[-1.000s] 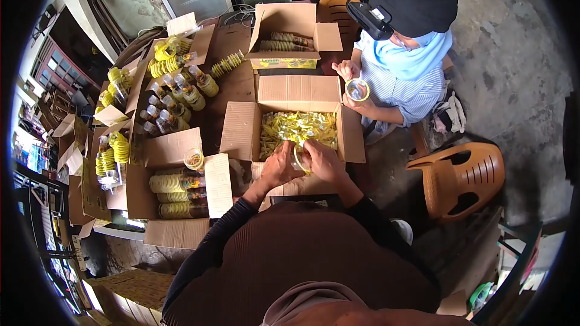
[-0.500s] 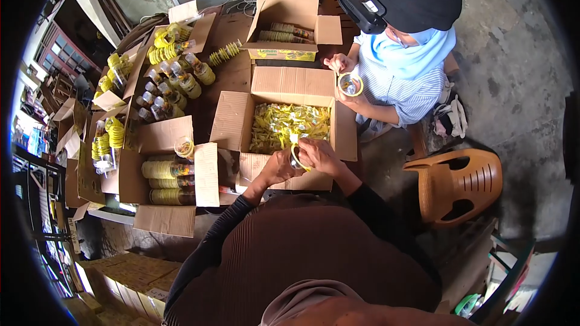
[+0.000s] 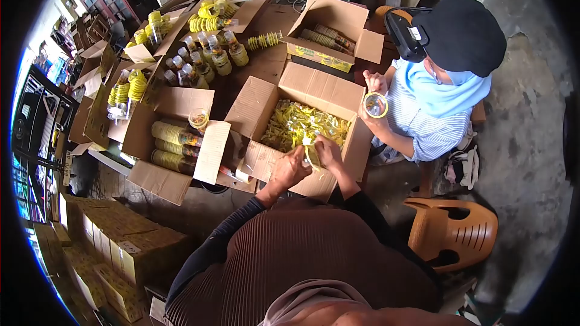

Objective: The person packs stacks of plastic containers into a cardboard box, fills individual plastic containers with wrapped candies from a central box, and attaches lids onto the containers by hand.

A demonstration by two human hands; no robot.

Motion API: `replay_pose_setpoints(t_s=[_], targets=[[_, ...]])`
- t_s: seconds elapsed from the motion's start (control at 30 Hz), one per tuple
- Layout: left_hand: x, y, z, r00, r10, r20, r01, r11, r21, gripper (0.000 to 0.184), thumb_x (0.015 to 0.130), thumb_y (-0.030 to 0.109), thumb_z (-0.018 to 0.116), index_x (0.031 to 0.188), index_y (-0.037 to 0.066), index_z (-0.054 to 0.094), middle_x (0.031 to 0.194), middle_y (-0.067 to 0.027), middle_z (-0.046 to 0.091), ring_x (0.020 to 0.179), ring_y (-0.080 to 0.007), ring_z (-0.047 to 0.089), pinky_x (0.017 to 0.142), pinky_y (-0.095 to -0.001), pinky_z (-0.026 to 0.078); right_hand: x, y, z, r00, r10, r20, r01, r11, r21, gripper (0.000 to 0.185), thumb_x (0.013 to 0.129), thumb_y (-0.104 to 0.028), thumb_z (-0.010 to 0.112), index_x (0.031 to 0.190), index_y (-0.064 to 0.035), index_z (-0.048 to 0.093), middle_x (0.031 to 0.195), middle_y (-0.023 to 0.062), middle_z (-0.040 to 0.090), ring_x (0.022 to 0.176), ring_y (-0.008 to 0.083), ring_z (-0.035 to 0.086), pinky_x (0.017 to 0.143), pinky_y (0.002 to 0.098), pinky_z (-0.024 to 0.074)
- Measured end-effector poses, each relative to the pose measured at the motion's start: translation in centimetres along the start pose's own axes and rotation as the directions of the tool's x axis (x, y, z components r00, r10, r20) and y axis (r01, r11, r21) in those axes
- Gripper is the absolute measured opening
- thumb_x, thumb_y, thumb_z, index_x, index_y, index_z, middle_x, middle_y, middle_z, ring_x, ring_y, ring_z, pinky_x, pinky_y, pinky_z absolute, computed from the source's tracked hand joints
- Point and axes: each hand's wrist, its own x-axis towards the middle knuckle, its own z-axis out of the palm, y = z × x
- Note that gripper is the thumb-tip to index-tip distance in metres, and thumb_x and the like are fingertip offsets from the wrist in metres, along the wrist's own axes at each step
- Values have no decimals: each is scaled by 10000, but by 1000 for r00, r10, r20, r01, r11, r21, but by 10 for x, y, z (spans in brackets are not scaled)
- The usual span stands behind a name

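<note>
My left hand (image 3: pixel 290 169) and my right hand (image 3: pixel 329 152) come together over the near side of an open cardboard box (image 3: pixel 311 84). Between them is a clear plastic cup (image 3: pixel 312 157) with a yellow rim, tilted and partly covered by my fingers. Both hands are closed on it, the left at its left side and the right at its upper right. Just beyond my fingers, the box holds a heap of small yellow packets (image 3: pixel 296 122). What is inside the cup I cannot make out.
At the right a co-worker (image 3: pixel 435 108) holds another yellow-rimmed cup (image 3: pixel 375 105). Stacked cups (image 3: pixel 175 145) lie in a box at left, with a single cup (image 3: pixel 198 119) on its flap. Behind stand filled cup stacks (image 3: pixel 220 57). An orange chair (image 3: pixel 453 229) sits at right.
The view has turned, shifting the boxes and co-worker rightward. My hands stay together on the cup, which now shows more edge-on, its round opening less visible.
</note>
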Motion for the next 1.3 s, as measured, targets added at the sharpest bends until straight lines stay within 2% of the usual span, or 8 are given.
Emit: replay_pose_setpoints(t_s=[0.13,0.43,0.57,0.63,0.8,1.0,1.17,1.3], targets=[[0,3,0,986,56,-157,-52,998,31,301,662,139,686,866,36,490,772,-154,588,718,-348,603,634,-434,504,11,6,10,998,-58,41,61,995,-78,229,898,-279,475,869,-54,506,785,210,582,761,412,577,638,470,427],[-18,-5,-10,967,95,-238,-106,994,-33,599,672,221,795,1140,3,492,987,-172,595,936,-345,601,794,-404,490,41,55,-23,997,72,26,-69,992,-107,122,847,-118,579,881,-12,531,825,188,609,750,345,619,643,438,466],[-13,-27,0,941,119,-317,-141,989,-46,659,672,222,782,1188,-15,448,1056,-221,553,986,-389,551,860,-432,459,38,72,-10,990,-88,-109,92,995,35,175,751,10,631,905,-35,564,859,153,628,799,305,636,711,384,501],[-11,-21,-11,969,67,-236,-85,994,-68,641,671,191,776,1183,-10,447,1048,-212,559,990,-386,550,863,-439,457,31,72,-2,911,-387,-146,312,875,-370,219,767,-16,668,980,-33,617,952,143,639,835,248,653,738,304,518],[-6,-19,-22,962,78,-263,-98,993,-62,564,667,151,772,1127,8,479,1001,-193,579,963,-381,566,816,-427,475,10,10,-7,989,-20,147,-16,970,241,172,865,-138,626,1004,-42,657,950,148,665,857,221,645,745,323,496],[4,-32,-18,986,38,-159,-71,976,-206,588,651,201,810,1112,48,480,1011,-206,612,927,-394,602,760,-431,498,-11,-5,-3,938,51,342,-204,880,428,274,895,-220,633,1073,-11,637,939,88,681,862,137,624,774,296,494],[10,-47,-14,970,176,-165,-202,967,-155,725,659,208,836,1187,-56,416,1011,-210,608,918,-379,606,778,-403,504,-19,7,-11,986,148,-73,-122,954,275,184,885,-158,619,1000,-15,617,857,90,665,771,156,620,712,308,502],[14,-50,-23,976,201,-83,-215,948,-234,771,686,264,829,1215,-99,400,1071,-259,581,943,-391,597,805,-420,494,-38,37,-4,978,199,-60,-166,922,350,274,899,-226,629,1052,-2,584,896,103,664,813,170,638,714,301,508]])
